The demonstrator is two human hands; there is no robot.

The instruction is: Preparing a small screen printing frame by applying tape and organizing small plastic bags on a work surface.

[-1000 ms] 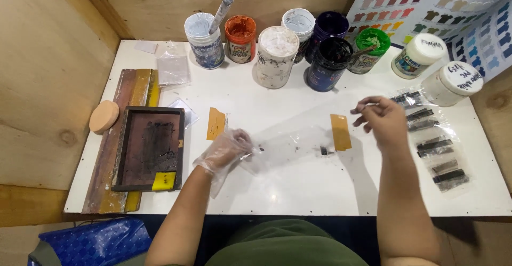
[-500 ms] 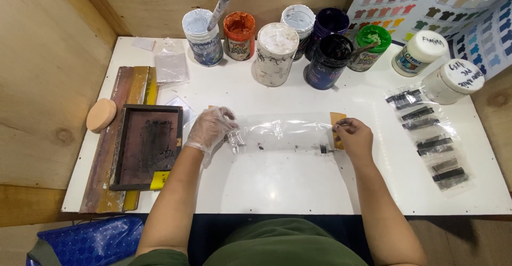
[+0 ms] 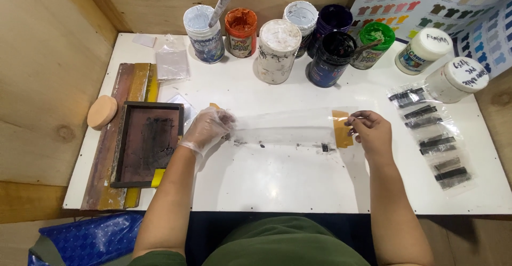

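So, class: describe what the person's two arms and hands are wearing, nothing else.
The left hand wears a thin, clear disposable glove ending at the wrist. The right hand is ungloved. Both forearms are unsleeved, with no watch or rings visible. A green top shows below.

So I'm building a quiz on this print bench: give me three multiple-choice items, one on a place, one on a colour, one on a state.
1. Where does the dark framed screen lie?
A. at the table's left side
B. among the paint jars
C. on the colour chart

2. What colour is the paint in the jar next to the one holding a stirrer?
A. pink
B. orange
C. yellow

3. How is the clear film strip held?
A. rolled up
B. crumpled in one fist
C. stretched flat between both hands

Answers: 1 A, it lies left of the gloved left hand. 2 B, its open top shows orange. 3 C, the left hand and the bare right hand each hold one end.
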